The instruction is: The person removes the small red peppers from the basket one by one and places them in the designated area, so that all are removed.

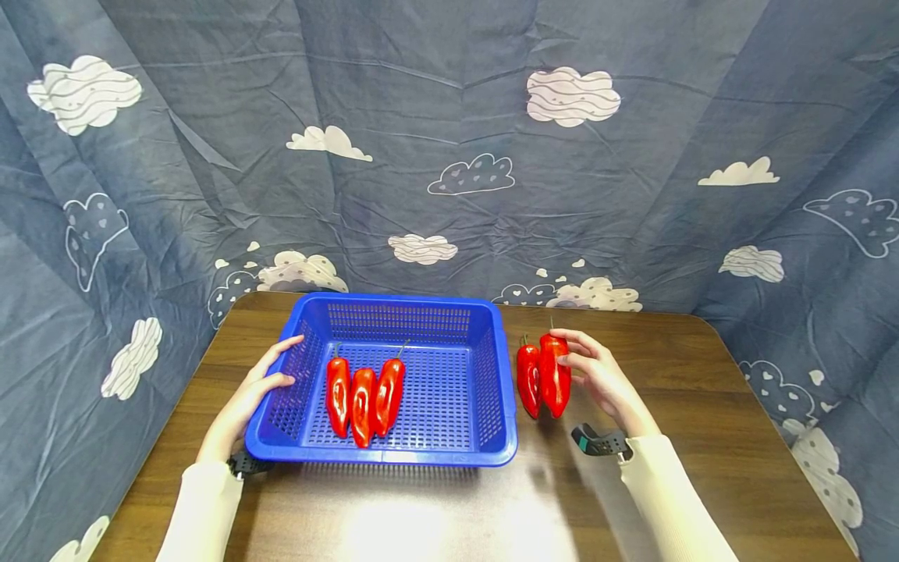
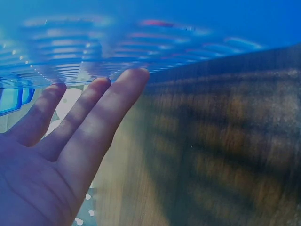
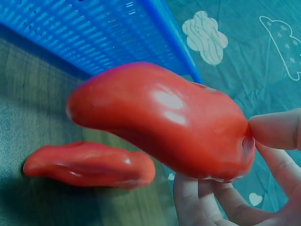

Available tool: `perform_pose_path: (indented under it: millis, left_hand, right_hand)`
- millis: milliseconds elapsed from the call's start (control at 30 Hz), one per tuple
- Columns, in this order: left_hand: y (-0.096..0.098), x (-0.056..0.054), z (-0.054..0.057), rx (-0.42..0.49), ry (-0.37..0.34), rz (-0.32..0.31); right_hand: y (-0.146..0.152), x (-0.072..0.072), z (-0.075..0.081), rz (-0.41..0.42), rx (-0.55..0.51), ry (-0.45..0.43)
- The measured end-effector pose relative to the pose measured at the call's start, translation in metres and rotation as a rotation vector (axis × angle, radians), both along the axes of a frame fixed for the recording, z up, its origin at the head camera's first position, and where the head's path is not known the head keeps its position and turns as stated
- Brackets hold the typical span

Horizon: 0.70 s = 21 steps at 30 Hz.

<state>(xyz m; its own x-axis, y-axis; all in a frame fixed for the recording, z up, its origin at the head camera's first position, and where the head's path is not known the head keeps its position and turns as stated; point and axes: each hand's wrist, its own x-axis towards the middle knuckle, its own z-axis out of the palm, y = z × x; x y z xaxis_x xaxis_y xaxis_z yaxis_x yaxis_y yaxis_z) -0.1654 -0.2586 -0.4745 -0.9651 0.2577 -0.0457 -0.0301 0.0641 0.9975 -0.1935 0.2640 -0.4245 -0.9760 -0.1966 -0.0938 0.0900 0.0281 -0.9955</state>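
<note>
A blue plastic basket (image 1: pixel 445 457) with slotted walls stands on the table. My left hand (image 1: pixel 242 402) grips its left rim, the thumb and one finger over the edge; in the left wrist view, several fingers (image 2: pixel 101 120) reach along the wall's outer side. Inside the basket, towards its left, lie three red peppers (image 1: pixel 362 406) with stems up. Right of the basket, my right hand (image 1: pixel 602 380) holds a red pepper (image 1: pixel 555 382) near its stem end, between thumb and fingers. Another red pepper (image 3: pixel 89 165) lies on the tabletop just beside it.
The brown wooden table (image 1: pixel 674 375) reflects bright light near its front. Behind it hangs a dark blue curtain (image 1: pixel 463 117) printed with clouds. A black strap (image 1: pixel 600 441) sits at the right wrist.
</note>
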Motion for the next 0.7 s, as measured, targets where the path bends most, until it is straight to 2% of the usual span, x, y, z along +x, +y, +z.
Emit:
perform_pose_path:
  millis: [267, 567, 700]
  left_hand:
    - [-0.001, -0.001, -0.002, -0.001, 0.017, -0.005]
    - [0.001, 0.001, 0.002, 0.046, -0.042, -0.005]
    - [0.001, 0.001, 0.002, 0.025, -0.022, -0.006]
  right_hand:
    - [0.005, 0.0, -0.005, -0.025, 0.012, -0.018]
    - [0.01, 0.001, -0.012, -0.039, 0.006, -0.039]
    - [0.012, 0.001, -0.015, -0.053, 0.034, -0.053]
